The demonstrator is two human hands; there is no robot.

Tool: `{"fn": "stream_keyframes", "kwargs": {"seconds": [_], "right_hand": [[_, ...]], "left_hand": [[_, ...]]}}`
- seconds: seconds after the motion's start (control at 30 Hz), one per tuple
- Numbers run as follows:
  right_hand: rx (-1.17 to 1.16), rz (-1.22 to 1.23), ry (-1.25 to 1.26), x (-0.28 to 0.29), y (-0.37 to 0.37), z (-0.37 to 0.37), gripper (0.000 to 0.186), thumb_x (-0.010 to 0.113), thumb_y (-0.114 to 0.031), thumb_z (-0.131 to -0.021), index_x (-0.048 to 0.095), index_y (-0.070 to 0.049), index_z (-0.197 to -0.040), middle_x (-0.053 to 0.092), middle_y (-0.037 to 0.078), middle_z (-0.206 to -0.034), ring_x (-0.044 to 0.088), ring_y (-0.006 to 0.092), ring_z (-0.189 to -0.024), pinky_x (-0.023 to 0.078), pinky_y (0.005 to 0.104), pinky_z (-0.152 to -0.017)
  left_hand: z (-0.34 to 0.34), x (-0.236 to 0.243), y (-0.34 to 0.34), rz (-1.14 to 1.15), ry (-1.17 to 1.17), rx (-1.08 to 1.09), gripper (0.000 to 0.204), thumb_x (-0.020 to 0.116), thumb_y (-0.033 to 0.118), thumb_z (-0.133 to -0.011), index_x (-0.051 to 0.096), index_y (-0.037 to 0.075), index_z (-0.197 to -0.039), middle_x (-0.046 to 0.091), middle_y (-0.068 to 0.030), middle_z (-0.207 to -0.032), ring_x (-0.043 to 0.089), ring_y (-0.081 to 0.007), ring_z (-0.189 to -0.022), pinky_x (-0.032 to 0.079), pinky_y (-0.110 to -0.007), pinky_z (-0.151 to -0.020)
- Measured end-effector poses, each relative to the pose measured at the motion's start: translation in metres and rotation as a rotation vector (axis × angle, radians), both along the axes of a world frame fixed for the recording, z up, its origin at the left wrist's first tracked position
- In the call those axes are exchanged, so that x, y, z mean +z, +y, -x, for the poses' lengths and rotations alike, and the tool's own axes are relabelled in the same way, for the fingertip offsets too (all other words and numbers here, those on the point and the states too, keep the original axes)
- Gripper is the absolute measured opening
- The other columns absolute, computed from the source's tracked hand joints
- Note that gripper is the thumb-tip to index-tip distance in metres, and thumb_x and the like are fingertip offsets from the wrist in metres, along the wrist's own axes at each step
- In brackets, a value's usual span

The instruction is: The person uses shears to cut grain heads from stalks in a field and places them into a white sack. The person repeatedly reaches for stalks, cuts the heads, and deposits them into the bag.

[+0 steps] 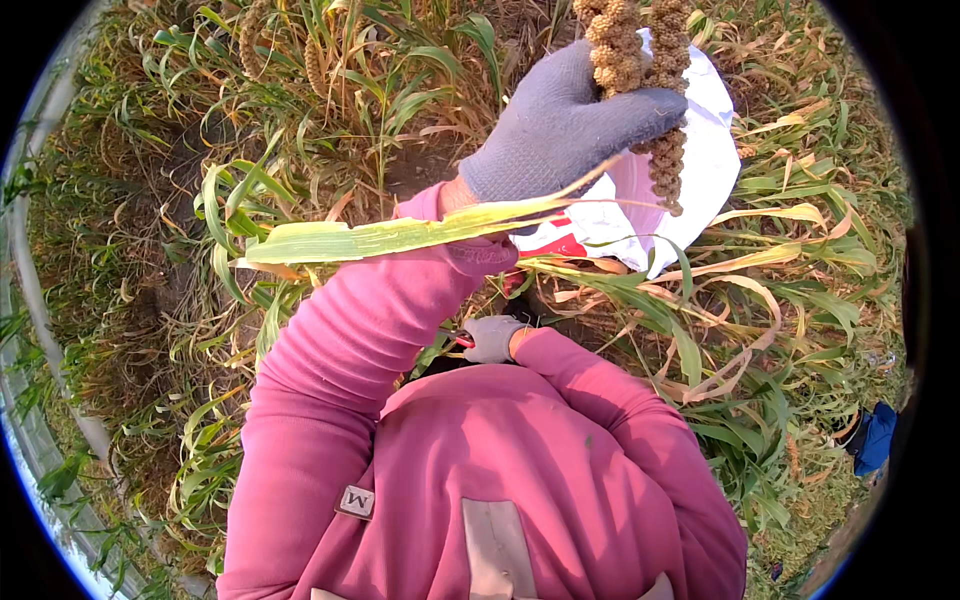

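Observation:
My left hand (545, 135), in a grey glove, is raised over a white bag (712, 150). Its fingers and thumb close around several brown, grainy millet heads (614, 50), which reach past the top edge of the view; one tip hangs below the thumb. A long yellow-green leaf (375, 238) lies across my left wrist and sleeve. Close to my body, my right hand (492, 338), also gloved, is closed around something with a red handle (464, 341). Most of that tool is hidden, so its kind does not show.
Leafy millet plants (400, 75), green and dried, surround me. More seed heads (252, 40) stand at the upper left. Long leaves (690, 345) bend across the area beside my right arm. A blue item (876, 438) lies at the far right, and a pale curved strip (45, 330) runs along the left.

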State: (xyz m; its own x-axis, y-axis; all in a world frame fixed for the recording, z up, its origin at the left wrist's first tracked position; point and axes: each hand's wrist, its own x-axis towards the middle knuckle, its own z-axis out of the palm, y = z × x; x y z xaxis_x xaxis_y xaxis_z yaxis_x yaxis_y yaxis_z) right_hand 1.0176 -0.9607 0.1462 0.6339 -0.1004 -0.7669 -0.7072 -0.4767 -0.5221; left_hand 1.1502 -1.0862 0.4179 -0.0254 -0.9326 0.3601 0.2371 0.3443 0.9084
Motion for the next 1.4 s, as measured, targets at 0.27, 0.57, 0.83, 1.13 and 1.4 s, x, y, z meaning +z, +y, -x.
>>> {"fn": "stream_keyframes", "kwargs": {"seconds": [0.27,0.57,0.83,1.13,1.4], "right_hand": [[-0.150,-0.011,-0.053,0.013,-0.024,0.018,0.049,0.059,-0.040,-0.076,0.057,-0.002,-0.106,0.065,0.023,-0.100,0.062,0.0394,-0.096,0.047,0.0453,-0.083],[-1.368,-0.666,-0.281,-0.058,-0.036,0.009,0.031,0.062,-0.034,-0.088,0.056,-0.005,-0.096,0.060,0.004,-0.075,0.059,0.0151,-0.064,0.049,0.0323,-0.059],[-2.188,-0.558,-0.302,-0.254,-0.141,-0.048,0.040,0.068,-0.039,-0.082,0.049,-0.011,-0.103,0.051,0.008,-0.083,0.059,0.0225,-0.065,0.053,0.0359,-0.052],[-2.086,-0.914,-0.193,-0.340,-0.150,-0.086,0.043,0.067,-0.044,-0.085,0.053,-0.008,-0.102,0.055,0.009,-0.092,0.059,0.0221,-0.070,0.054,0.0417,-0.061],[-0.833,-0.718,0.161,-0.166,-0.024,-0.065,0.059,0.066,-0.040,-0.085,0.050,-0.002,-0.127,0.058,0.012,-0.105,0.056,0.0182,-0.090,0.045,0.0311,-0.080]], "left_hand": [[0.037,-0.065,-0.078,-0.004,-0.816,0.016,0.050,0.068,0.035,-0.085,0.059,-0.001,-0.118,0.065,-0.0177,-0.110,0.063,-0.0259,-0.102,0.049,-0.034,-0.090],[-0.078,-0.249,0.087,-0.772,-0.179,0.298,0.023,0.059,0.013,-0.092,0.059,-0.002,-0.110,0.063,-0.0036,-0.094,0.058,-0.0103,-0.087,0.047,-0.025,-0.080],[-0.038,-0.322,0.274,-1.277,0.043,0.335,0.023,0.058,0.014,-0.092,0.061,-0.003,-0.107,0.065,-0.0064,-0.094,0.061,-0.0113,-0.085,0.050,-0.024,-0.077],[-0.025,-0.364,0.284,-1.377,0.202,0.492,0.018,0.055,0.014,-0.094,0.061,-0.001,-0.100,0.063,-0.0052,-0.093,0.059,-0.0116,-0.083,0.048,-0.026,-0.075],[-0.097,-0.408,0.217,-1.060,-0.156,0.751,0.024,0.053,0.018,-0.097,0.058,0.000,-0.113,0.062,-0.0065,-0.098,0.058,-0.0139,-0.089,0.048,-0.028,-0.079]]}}
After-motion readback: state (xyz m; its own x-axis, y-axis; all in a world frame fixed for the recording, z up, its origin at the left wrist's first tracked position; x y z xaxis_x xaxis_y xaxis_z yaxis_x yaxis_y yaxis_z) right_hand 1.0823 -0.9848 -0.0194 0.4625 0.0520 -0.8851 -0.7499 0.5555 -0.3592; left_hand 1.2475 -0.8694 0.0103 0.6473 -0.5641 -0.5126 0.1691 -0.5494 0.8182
